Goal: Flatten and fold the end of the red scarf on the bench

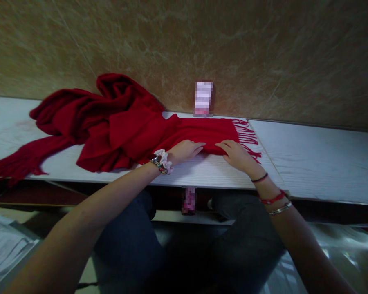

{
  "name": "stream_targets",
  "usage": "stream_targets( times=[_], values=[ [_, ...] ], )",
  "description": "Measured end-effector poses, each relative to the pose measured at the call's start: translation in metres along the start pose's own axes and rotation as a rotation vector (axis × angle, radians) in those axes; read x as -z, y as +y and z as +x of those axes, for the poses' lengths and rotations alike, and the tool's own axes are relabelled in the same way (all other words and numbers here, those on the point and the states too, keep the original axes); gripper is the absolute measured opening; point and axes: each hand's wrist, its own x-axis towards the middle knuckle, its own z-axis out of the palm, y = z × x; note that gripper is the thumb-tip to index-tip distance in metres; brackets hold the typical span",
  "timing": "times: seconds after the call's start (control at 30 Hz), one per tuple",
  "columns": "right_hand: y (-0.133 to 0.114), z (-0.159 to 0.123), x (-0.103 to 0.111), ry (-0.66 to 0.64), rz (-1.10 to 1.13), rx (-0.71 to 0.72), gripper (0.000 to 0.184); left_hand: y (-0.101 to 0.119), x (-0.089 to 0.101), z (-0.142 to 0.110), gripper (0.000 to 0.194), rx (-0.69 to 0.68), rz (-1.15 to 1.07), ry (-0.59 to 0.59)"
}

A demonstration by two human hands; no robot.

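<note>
A long red scarf [131, 126] lies on the white wood-grain ledge. Its right end is laid out fairly flat, with a twisted fringe [247, 132] pointing right, while the left part is heaped in loose folds. My left hand [185, 151] rests on the near edge of the flat part, fingers stretched to the right. Just right of it, my right hand [236, 155] touches the same edge close to the fringe, its fingers extended and slightly apart. The fingertips of both hands lie on the cloth, with a small gap between the hands.
A brown marbled wall [184, 53] rises behind the narrow ledge [319, 159]. Against it stands a small upright item [204, 98], pixelated. Another fringed end [15, 163] hangs near the ledge's front left edge. Papers [9, 253] lie in a container at lower left.
</note>
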Motion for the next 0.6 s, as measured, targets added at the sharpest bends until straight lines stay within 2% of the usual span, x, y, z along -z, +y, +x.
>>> stream_targets(
  times=[0.13, 0.33, 0.47, 0.53, 0.6],
  values=[
    [0.007, 0.002, 0.006, 0.059, 0.0, -0.031, 0.045, 0.0, 0.001, -0.001, 0.039, 0.006, -0.004, 0.014],
    [0.025, -0.001, 0.014, 0.167, 0.096, -0.09, 0.031, -0.001, 0.004, -0.003, 0.041, -0.041, 0.04, -0.042],
    [0.041, -0.007, 0.017, 0.144, 0.128, -0.158, 0.027, -0.004, 0.003, -0.003, 0.04, -0.059, 0.039, -0.049],
    [0.043, -0.009, 0.018, 0.112, 0.162, -0.128, 0.026, -0.005, 0.002, -0.003, 0.04, -0.068, 0.036, -0.046],
    [0.041, -0.01, 0.016, 0.047, 0.191, -0.065, 0.035, -0.005, 0.002, -0.003, 0.04, -0.068, 0.037, -0.043]
  ],
)
